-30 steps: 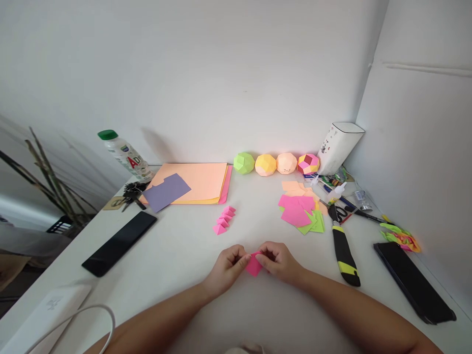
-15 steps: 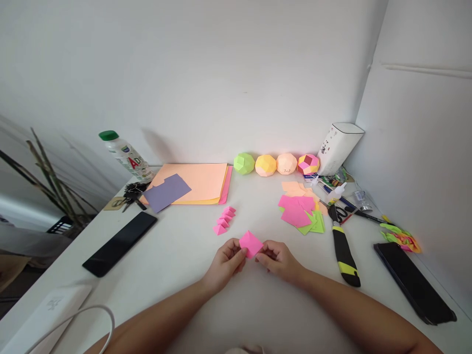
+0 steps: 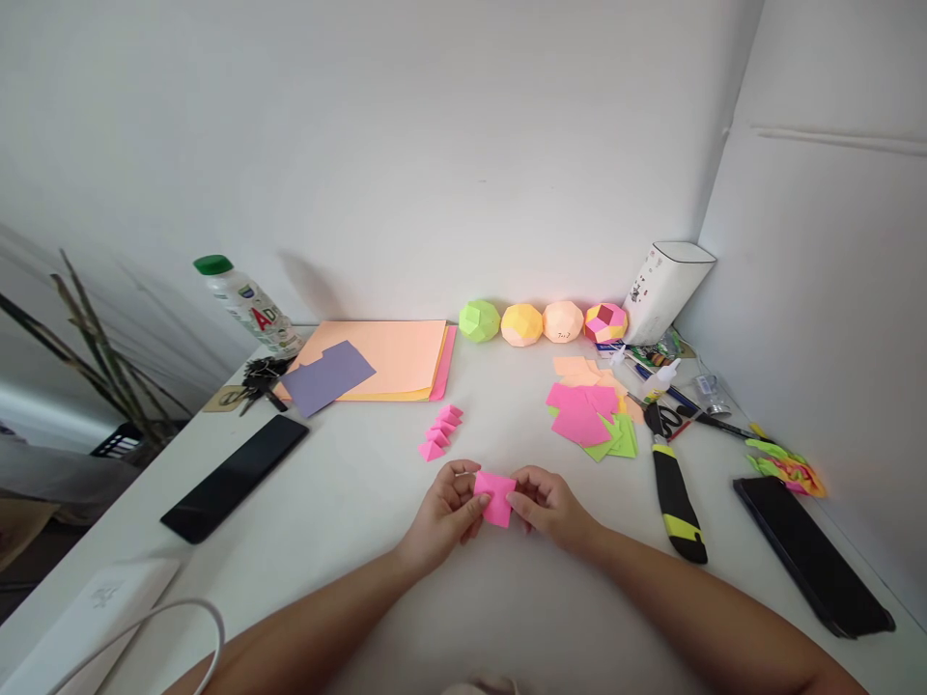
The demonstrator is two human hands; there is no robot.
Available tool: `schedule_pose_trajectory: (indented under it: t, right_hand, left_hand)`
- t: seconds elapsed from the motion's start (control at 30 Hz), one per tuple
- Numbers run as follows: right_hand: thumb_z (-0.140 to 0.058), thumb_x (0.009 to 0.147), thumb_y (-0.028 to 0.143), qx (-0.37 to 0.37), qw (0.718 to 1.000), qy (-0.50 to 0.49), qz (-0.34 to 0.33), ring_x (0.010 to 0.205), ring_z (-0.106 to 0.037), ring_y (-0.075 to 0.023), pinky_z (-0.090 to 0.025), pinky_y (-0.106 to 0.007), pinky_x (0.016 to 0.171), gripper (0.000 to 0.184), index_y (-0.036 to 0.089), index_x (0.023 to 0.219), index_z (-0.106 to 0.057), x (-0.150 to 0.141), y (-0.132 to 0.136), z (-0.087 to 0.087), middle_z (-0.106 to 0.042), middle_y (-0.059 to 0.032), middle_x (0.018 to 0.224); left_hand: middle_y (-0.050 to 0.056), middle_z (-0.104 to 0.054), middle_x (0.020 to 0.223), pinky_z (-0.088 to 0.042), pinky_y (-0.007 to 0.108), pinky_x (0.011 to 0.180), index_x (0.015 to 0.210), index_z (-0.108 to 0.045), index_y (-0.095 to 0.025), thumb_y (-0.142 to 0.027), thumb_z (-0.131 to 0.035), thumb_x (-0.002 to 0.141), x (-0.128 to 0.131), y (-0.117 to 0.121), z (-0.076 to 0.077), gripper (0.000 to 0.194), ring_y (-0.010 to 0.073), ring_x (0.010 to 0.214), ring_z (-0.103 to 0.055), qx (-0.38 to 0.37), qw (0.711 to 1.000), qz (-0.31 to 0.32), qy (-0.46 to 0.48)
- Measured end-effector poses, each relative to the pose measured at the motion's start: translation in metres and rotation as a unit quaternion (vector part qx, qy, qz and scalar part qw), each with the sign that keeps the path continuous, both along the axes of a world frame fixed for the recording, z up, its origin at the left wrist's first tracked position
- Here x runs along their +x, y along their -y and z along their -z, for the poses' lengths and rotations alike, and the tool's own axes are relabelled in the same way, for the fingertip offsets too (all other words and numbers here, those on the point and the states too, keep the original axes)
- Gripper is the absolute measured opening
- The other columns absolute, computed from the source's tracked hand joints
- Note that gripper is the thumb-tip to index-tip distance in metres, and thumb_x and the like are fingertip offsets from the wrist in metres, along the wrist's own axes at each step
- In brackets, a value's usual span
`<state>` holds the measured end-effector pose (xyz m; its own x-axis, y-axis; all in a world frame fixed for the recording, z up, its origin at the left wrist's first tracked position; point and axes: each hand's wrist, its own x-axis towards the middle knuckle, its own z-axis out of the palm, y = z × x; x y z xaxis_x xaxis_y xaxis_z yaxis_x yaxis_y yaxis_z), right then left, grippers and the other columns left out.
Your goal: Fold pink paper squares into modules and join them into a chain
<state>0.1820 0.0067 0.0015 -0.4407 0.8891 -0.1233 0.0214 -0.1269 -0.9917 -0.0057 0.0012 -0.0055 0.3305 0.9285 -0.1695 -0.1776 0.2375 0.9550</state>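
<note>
Between my hands, above the near middle of the table, is a small square of pink paper. My left hand pinches its left side, thumb in front and fingers behind. At the right edge, my right hand grips it between thumb and forefinger. A short row of folded pink paper pieces stands on the table just beyond my left hand. Farther to the right lies a loose pile of cut pink paper pieces, with green and peach ones under and around it.
Coloured paper sheets lie at the back left, a purple piece on top. Several faceted paper balls line the wall. A utility knife and black phone lie right; another dark phone and a bottle are left.
The pink paper came up and flattened out from a folded diamond, then turned so its edges sit squarer. My right hand let its edge go loose, then took hold of it again.
</note>
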Motion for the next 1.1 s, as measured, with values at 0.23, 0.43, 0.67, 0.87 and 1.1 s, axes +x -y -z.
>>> schedule_pose_trajectory:
  t: [0.23, 0.43, 0.67, 0.87, 1.1]
  right_hand:
    - [-0.058, 0.083, 0.036, 0.004, 1.000, -0.019, 0.000, 0.048, -0.047, -0.0076, -0.040, -0.021, 0.048, 0.024, 0.017, 0.097, -0.054, 0.0018, -0.0018, 0.0079, -0.055, 0.0033, 0.063]
    - [-0.057, 0.083, 0.034, 0.024, 1.000, 0.001, -0.010, 0.050, -0.049, -0.0083, -0.042, -0.022, 0.050, 0.023, 0.016, 0.098, -0.056, 0.0012, -0.0004, 0.0080, -0.058, 0.0012, 0.065]
    - [-0.057, 0.083, 0.029, 0.056, 0.998, 0.040, -0.011, 0.048, -0.048, -0.0079, -0.041, -0.022, 0.049, 0.019, 0.016, 0.097, -0.058, 0.0009, 0.0005, 0.0085, -0.057, 0.0015, 0.064]
    - [-0.057, 0.082, 0.028, 0.066, 0.996, 0.061, -0.007, 0.046, -0.047, -0.0082, -0.039, -0.021, 0.048, 0.018, 0.015, 0.095, -0.060, 0.0004, 0.0007, 0.0084, -0.056, 0.0018, 0.060]
    - [-0.057, 0.081, 0.028, 0.066, 0.996, 0.061, -0.005, 0.047, -0.047, -0.0083, -0.040, -0.022, 0.048, 0.018, 0.015, 0.094, -0.060, -0.0008, 0.0011, 0.0072, -0.058, 0.0008, 0.062]
  left_hand:
    - [-0.008, -0.052, 0.064, -0.037, 0.017, 0.040, 0.096, -0.041, -0.022, -0.038, -0.061, 0.080, 0.0002, 0.0018, -0.0020, 0.031, 0.0056, 0.044, -0.049, 0.024, 0.999, 0.029, -0.008]
    - [-0.006, -0.052, 0.064, -0.039, 0.019, 0.045, 0.096, -0.049, -0.018, -0.041, -0.063, 0.079, -0.0012, 0.0036, 0.0012, 0.032, 0.0065, 0.049, -0.050, 0.015, 0.998, 0.051, -0.036]
    - [-0.005, -0.054, 0.065, -0.039, 0.020, 0.046, 0.095, -0.051, -0.017, -0.044, -0.064, 0.076, -0.0016, 0.0027, 0.0000, 0.035, 0.0060, 0.047, -0.047, 0.007, 0.998, 0.051, -0.038]
    - [-0.004, -0.055, 0.065, -0.039, 0.020, 0.046, 0.092, -0.053, -0.017, -0.044, -0.065, 0.076, -0.0005, 0.0031, -0.0033, 0.034, 0.0062, 0.047, -0.047, 0.010, 0.998, 0.055, -0.033]
    - [-0.004, -0.056, 0.065, -0.040, 0.021, 0.046, 0.092, -0.053, -0.016, -0.042, -0.065, 0.076, -0.0014, 0.0031, 0.0001, 0.032, 0.0063, 0.047, -0.047, 0.008, 0.998, 0.053, -0.036]
